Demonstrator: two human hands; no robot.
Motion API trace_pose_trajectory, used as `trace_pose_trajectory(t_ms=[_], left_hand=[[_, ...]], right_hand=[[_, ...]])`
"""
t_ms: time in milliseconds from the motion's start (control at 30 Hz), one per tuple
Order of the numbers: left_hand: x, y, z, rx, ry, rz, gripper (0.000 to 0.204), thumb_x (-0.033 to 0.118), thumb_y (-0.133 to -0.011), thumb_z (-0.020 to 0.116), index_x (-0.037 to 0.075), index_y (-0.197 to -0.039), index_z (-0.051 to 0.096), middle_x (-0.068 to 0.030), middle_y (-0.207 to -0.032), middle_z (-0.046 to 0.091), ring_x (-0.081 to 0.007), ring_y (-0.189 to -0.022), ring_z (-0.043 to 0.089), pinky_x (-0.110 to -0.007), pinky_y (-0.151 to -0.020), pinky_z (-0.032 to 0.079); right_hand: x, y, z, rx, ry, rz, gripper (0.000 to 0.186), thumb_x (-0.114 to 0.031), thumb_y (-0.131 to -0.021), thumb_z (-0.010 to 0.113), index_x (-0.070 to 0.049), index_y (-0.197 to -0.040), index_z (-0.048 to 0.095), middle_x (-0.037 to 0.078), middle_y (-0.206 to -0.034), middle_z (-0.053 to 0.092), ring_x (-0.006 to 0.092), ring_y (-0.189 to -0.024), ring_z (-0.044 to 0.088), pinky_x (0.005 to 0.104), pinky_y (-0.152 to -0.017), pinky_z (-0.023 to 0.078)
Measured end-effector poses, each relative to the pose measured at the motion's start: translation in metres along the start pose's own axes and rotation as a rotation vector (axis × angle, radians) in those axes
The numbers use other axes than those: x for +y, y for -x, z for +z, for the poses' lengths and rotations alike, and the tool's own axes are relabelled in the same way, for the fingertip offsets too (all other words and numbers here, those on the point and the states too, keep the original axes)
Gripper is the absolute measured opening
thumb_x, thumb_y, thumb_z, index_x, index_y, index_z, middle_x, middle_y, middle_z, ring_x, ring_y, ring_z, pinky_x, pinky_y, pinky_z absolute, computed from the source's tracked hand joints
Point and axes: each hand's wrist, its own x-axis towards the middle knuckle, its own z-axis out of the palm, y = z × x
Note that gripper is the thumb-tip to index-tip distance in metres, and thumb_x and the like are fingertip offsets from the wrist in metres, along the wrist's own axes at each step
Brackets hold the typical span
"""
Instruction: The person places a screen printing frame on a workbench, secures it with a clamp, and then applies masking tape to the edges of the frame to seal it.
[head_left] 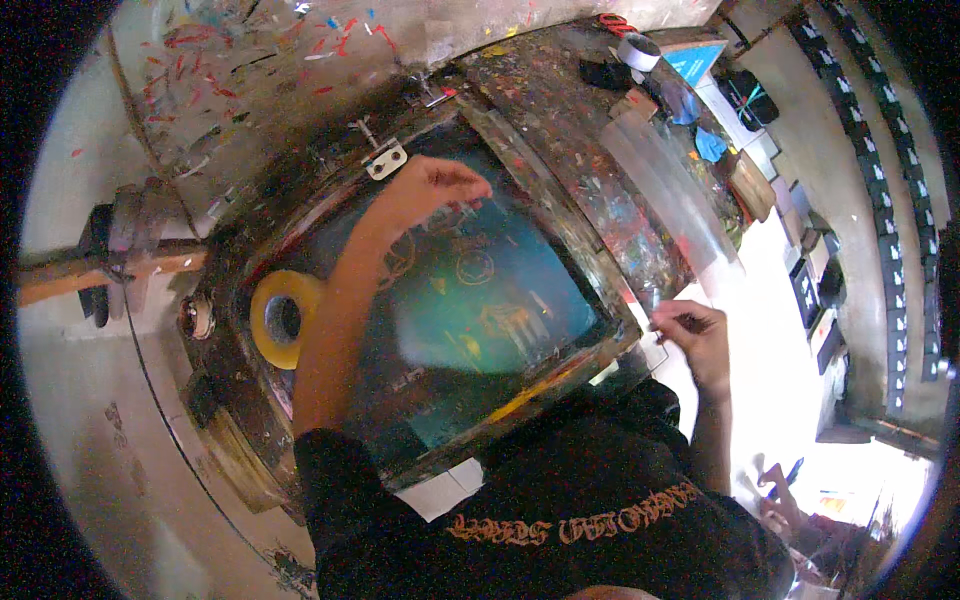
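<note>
A screen-printing frame (pixel 615 325) with a dark green-blue mesh (pixel 440 335) lies before me; faint line designs show on the mesh. My left hand (pixel 447 187) hangs over the mesh's far part, its fingers bent and drawn together. A clear glint shows under the fingertips, too faint to name. Just beyond the frame's right edge is my right hand (pixel 697 335), thumb and forefinger pinched together. A small pale sliver (pixel 656 298) stands at those fingertips; its kind cannot be made out. A roll of yellowish tape (pixel 263 320) rests on the frame's left side, beside my left forearm.
A metal hinge clamp (pixel 386 160) grips the frame's far edge. Right of the frame runs a paint-stained bench (pixel 590 160) with a white tape roll (pixel 638 52) and blue scraps (pixel 711 146). Another person's hand (pixel 780 495) shows at lower right. Dark printed pieces (pixel 893 250) line the right wall.
</note>
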Motion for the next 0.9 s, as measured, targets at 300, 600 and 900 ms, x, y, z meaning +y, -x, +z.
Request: trace_pose_trajectory(t_ms=[300, 600, 900], left_hand=[[-0.066, -0.086, -0.016, 0.018, -0.065, 0.077, 0.021, 0.023, -0.088, 0.075, 0.005, -0.100, 0.078, -0.0029, -0.090, 0.075, -0.0102, -0.081, 0.067, -0.026, -0.071, 0.051], [-0.088, -0.075, -0.015, 0.255, -0.119, 0.080, 0.023, 0.023, -0.081, 0.083, 0.006, -0.096, 0.079, -0.0042, -0.086, 0.075, -0.0136, -0.079, 0.069, -0.029, -0.075, 0.054], [-0.103, -0.066, -0.014, 0.363, -0.333, 0.243, 0.026, 0.028, -0.079, 0.084, 0.005, -0.091, 0.079, -0.0093, -0.082, 0.075, -0.0170, -0.073, 0.070, -0.031, -0.070, 0.053]], right_hand=[[0.040, -0.008, 0.083, 0.200, 0.155, 0.111, 0.022, -0.018, -0.084, 0.080, -0.001, -0.098, 0.077, 0.009, -0.088, 0.076, 0.0165, -0.080, 0.071, 0.0306, -0.078, 0.055], [0.036, -0.015, 0.113, 0.287, 0.434, -0.131, 0.030, -0.010, -0.083, 0.080, -0.001, -0.103, 0.059, 0.009, -0.077, 0.074, 0.0107, -0.064, 0.068, 0.0273, -0.058, 0.052], [0.044, -0.019, 0.131, 0.257, 0.650, -0.210, 0.041, -0.011, -0.082, 0.078, -0.007, -0.106, 0.045, 0.011, -0.076, 0.073, 0.0265, -0.064, 0.071, 0.0364, -0.059, 0.053]])
